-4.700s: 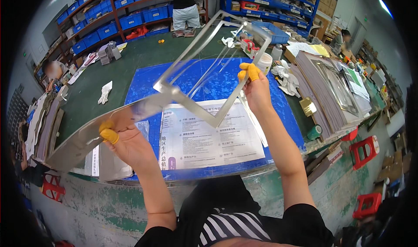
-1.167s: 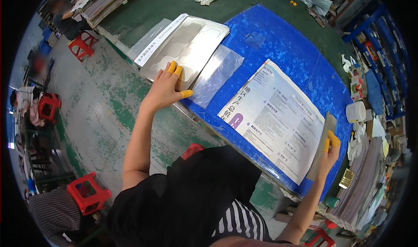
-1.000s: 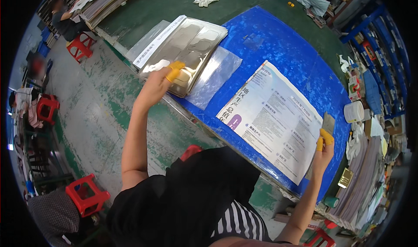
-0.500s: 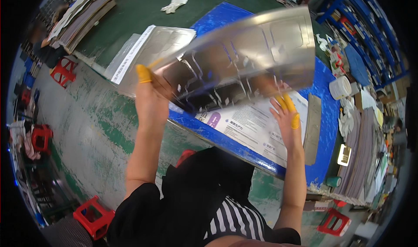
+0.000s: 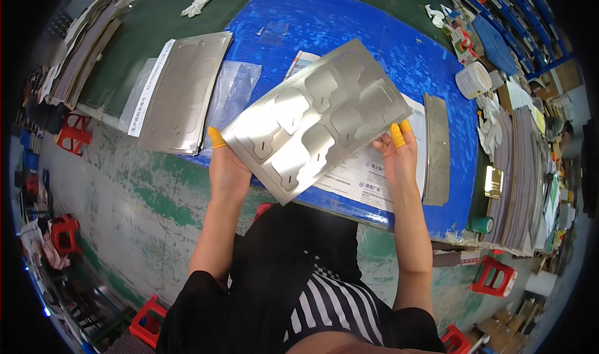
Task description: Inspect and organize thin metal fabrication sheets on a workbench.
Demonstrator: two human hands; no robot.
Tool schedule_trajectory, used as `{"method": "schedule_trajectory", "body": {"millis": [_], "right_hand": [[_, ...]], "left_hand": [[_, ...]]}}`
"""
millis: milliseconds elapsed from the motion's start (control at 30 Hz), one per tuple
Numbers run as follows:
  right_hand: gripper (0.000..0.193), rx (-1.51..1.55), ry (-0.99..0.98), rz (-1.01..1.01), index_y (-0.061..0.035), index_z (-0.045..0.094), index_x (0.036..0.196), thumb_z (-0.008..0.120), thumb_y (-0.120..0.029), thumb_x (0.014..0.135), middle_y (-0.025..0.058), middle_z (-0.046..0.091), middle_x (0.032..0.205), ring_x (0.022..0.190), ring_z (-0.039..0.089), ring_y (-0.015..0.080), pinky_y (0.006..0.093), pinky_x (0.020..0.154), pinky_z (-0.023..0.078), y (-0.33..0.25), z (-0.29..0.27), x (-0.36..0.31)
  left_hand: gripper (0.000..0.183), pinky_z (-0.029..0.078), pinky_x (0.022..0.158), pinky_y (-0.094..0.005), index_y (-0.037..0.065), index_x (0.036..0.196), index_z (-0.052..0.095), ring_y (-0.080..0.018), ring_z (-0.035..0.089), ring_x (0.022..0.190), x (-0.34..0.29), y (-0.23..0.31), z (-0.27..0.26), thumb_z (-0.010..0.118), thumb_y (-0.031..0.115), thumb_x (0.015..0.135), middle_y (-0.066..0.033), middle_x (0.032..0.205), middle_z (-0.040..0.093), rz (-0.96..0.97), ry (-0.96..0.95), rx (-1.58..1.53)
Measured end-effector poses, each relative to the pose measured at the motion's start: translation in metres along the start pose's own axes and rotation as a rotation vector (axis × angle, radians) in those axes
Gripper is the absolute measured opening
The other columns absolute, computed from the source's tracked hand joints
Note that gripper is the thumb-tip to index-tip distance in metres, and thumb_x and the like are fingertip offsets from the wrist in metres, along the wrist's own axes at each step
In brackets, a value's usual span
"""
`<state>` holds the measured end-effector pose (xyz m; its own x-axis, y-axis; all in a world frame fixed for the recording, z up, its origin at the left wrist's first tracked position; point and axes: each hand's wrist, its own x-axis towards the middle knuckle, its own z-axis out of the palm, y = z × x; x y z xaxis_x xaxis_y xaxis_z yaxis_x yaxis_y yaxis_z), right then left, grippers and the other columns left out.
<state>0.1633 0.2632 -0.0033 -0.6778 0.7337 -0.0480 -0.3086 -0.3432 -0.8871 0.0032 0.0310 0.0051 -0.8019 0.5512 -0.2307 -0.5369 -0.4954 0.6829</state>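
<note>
A thin silvery metal sheet [image 5: 324, 120] with curved cut lines and small slots is held tilted above the table. My left hand [image 5: 226, 167] grips its left corner, a yellow finger cot on the thumb. At the right corner, my right hand [image 5: 397, 149] pinches the edge with yellow-covered fingers. Beneath the sheet lies a printed paper [image 5: 368, 185], partly hidden. To the left, a stack of similar metal sheets [image 5: 184, 92] rests with a white label strip [image 5: 150, 92] along its side. A narrow stack of metal sheets [image 5: 437, 148] lies right of the paper.
A blue mat [image 5: 331, 17] covers the table's middle. A clear plastic bag [image 5: 234, 92] lies beside the left stack. At the right stand a white bucket [image 5: 473, 80], a green tape roll [image 5: 482, 225] and piled grey boards [image 5: 518, 179]. A white glove [image 5: 200, 1] lies at the back.
The sheet has swung from a raised, bent, blurred pose to a flatter tilt facing me. My right hand has shifted slightly left and up, and the head view has turned.
</note>
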Motion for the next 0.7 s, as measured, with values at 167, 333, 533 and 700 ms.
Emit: {"method": "schedule_trajectory", "body": {"millis": [167, 333, 533, 700], "right_hand": [[0.031, 0.049, -0.054, -0.022, -0.0043, 0.042, 0.121, 0.042, -0.01, 0.09, 0.0055, 0.058, 0.099, 0.077, 0.059, 0.0106, 0.0225, 0.06, 0.053, 0.003, -0.011, 0.001], [0.034, 0.017, 0.013, -0.006, -0.0034, 0.039, 0.123, 0.039, -0.008, 0.089, 0.007, 0.056, 0.104, 0.082, 0.058, 0.0132, 0.0231, 0.062, 0.052, 0.002, -0.01, 0.0], [0.038, 0.004, -0.001, 0.016, -0.0021, 0.034, 0.126, 0.034, -0.016, 0.091, 0.0113, 0.05, 0.116, 0.095, 0.055, 0.0216, 0.0282, 0.072, 0.051, 0.003, -0.011, 0.002], [0.047, 0.136, -0.102, 0.062, -0.0035, 0.028, 0.131, 0.034, -0.031, 0.093, 0.0147, 0.041, 0.125, 0.112, 0.044, 0.0278, 0.0379, 0.094, 0.039, -0.001, -0.003, 0.002]], "left_hand": [[0.058, 0.034, 0.097, -0.0364, -0.001, 0.126, 0.034, -0.0229, 0.041, 0.117, -0.001, -0.009, 0.001, 0.029, 0.046, 0.091, -0.0123, 0.126, 0.043, -0.009, -0.074, -0.041], [0.031, 0.042, 0.088, -0.0322, 0.004, 0.119, 0.044, -0.0178, 0.052, 0.104, -0.005, -0.013, 0.0, 0.046, 0.009, 0.088, -0.0071, 0.116, 0.052, 0.001, -0.109, -0.031], [0.033, 0.04, 0.091, -0.0313, 0.003, 0.121, 0.043, -0.018, 0.05, 0.106, -0.017, -0.011, 0.01, 0.044, 0.004, 0.088, -0.0058, 0.117, 0.051, 0.111, -0.041, 0.021], [0.034, 0.039, 0.093, -0.0335, 0.002, 0.114, 0.052, -0.0249, 0.049, 0.112, -0.048, 0.005, 0.035, 0.047, -0.002, 0.081, -0.0115, 0.116, 0.054, 0.709, -0.502, 0.913]]}}
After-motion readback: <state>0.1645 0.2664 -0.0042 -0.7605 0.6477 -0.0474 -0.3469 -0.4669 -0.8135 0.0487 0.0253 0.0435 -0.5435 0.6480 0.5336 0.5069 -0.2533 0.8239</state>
